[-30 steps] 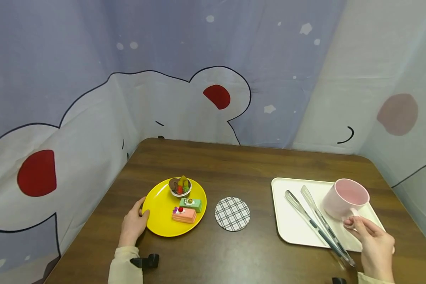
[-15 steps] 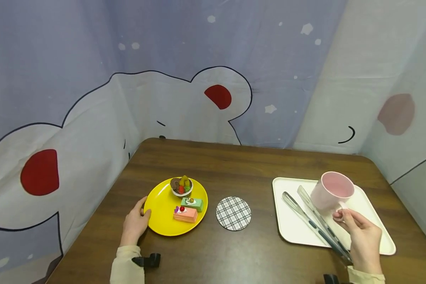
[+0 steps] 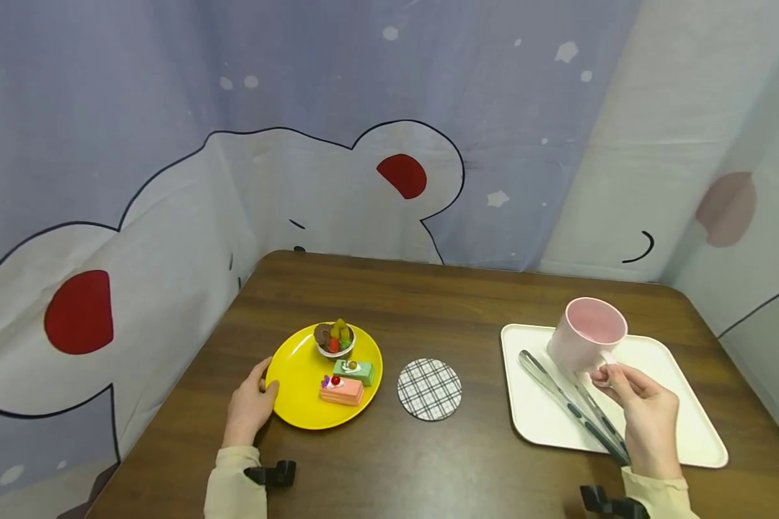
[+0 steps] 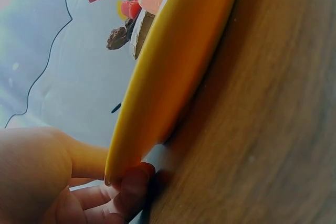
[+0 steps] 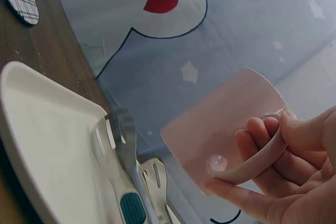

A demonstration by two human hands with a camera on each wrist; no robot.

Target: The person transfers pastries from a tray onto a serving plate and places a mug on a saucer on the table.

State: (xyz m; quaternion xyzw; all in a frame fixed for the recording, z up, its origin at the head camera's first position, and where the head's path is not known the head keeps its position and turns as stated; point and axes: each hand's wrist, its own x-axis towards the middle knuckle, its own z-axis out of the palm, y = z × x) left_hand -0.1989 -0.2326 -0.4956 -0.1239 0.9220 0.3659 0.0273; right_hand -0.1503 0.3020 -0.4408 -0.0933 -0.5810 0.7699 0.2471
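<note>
My left hand [image 3: 249, 407] pinches the near-left rim of a round yellow plate [image 3: 292, 393], thumb above and fingers curled under it in the left wrist view. On the plate sit a fruit-topped tart [image 3: 335, 340], a green cake slice [image 3: 353, 372] and a pink cake slice [image 3: 341, 391]. A pink mug [image 3: 584, 339] hangs from my right hand [image 3: 649, 418], whose fingers hook through the handle. It is upright and raised over a white tray [image 3: 681, 432]. Metal tongs [image 3: 574, 411] lie on that tray, partly hidden by the mug and hand; their slotted ends [image 5: 123, 135] show in the right wrist view.
A round checked coaster [image 3: 430, 389] lies on the wooden table [image 3: 441, 310] between plate and tray. Behind the table hangs a patterned curtain [image 3: 285, 173]. The tray has a raised rim.
My right hand has carried the mug left and up from the right part of the tray, over the tongs. The left hand keeps its hold on the plate, which stays put.
</note>
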